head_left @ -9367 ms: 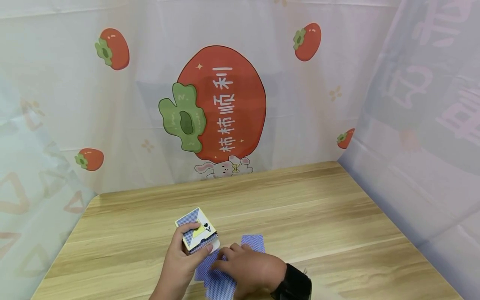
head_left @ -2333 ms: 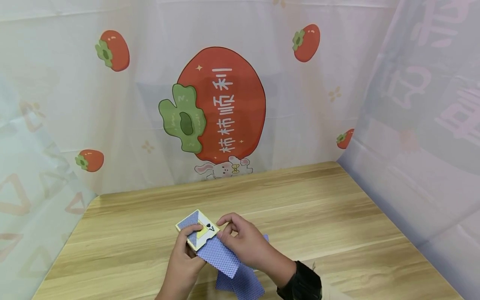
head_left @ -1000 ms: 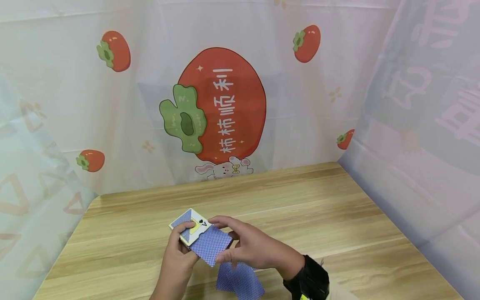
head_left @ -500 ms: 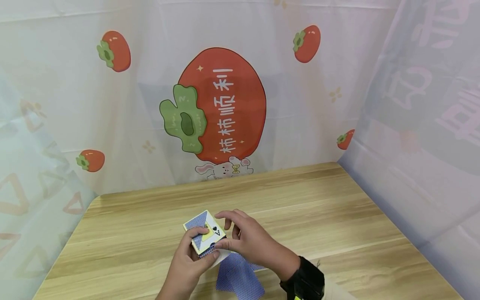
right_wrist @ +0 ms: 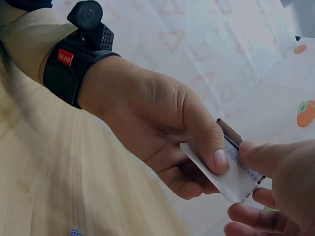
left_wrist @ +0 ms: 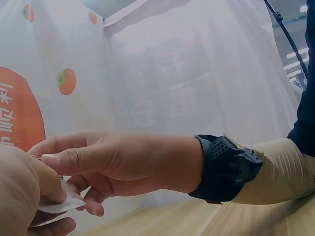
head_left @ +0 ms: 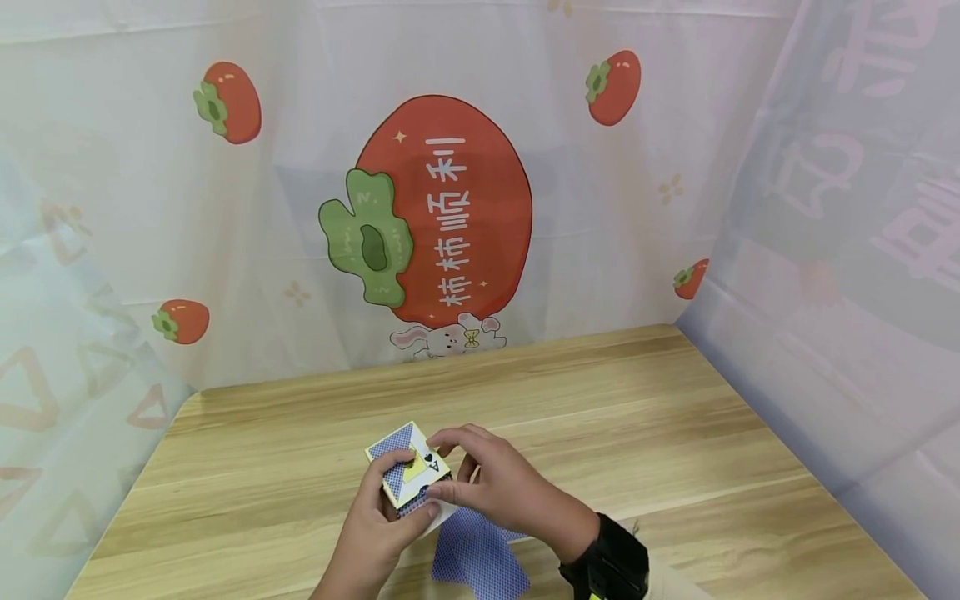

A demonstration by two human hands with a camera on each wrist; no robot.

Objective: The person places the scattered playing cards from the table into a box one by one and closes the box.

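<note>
My left hand (head_left: 375, 517) holds a playing-card box (head_left: 396, 442) above the table, index finger across its top face. That face has a blue pattern and an ace of spades. The open end points toward my right hand (head_left: 498, 475), whose thumb and index finger pinch it. In the right wrist view, my left thumb presses on the white flap (right_wrist: 229, 184), and my right thumb lies at the edge of the blue-backed cards (right_wrist: 235, 153) inside. Below the hands, several loose playing cards (head_left: 480, 554) lie face down on the table, overlapping one another.
The wood-grain table (head_left: 675, 467) runs back to a white curtain (head_left: 600, 208) printed with persimmons. More cloth hangs along the left and right sides. A black wrist camera band (head_left: 606, 557) is strapped round my right wrist.
Cards sticking far out of the box earlier now sit within it. My right hand has moved from the loose cards on the table to the box's open end. In the last half second little differs.
</note>
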